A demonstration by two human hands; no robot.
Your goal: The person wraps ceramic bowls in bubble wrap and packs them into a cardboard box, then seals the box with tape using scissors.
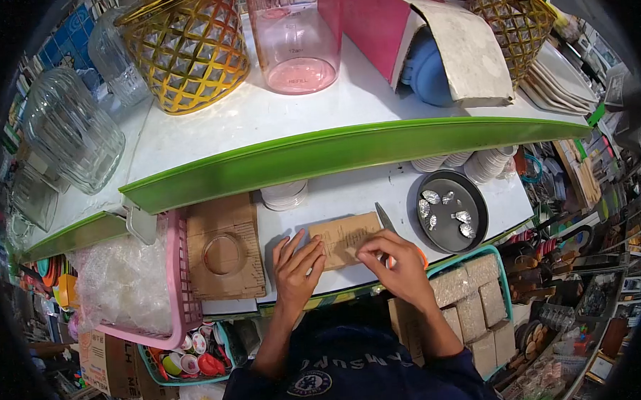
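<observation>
A small brown cardboard box [345,240] lies flat on the white shelf in front of me. My left hand [297,269] rests at its left end with fingers stretched out, the tips touching the cardboard. At the box's right end, my right hand [398,267] has thumb and forefinger pinched together; anything between them is too small to make out. Scissors lie partly under the right hand, a dark blade [385,217] pointing away and an orange handle [423,257] showing beside the wrist. A roll of clear tape [223,254] sits on stacked cardboard sheets [208,285] to the left.
A dark round pan [479,237] with several silvery foil-like pieces stands right. A pink basket [186,277] of bubble wrap is left; a teal crate [507,292] holds wrapped boxes below right. A green-edged upper shelf [347,152] overhangs the work spot.
</observation>
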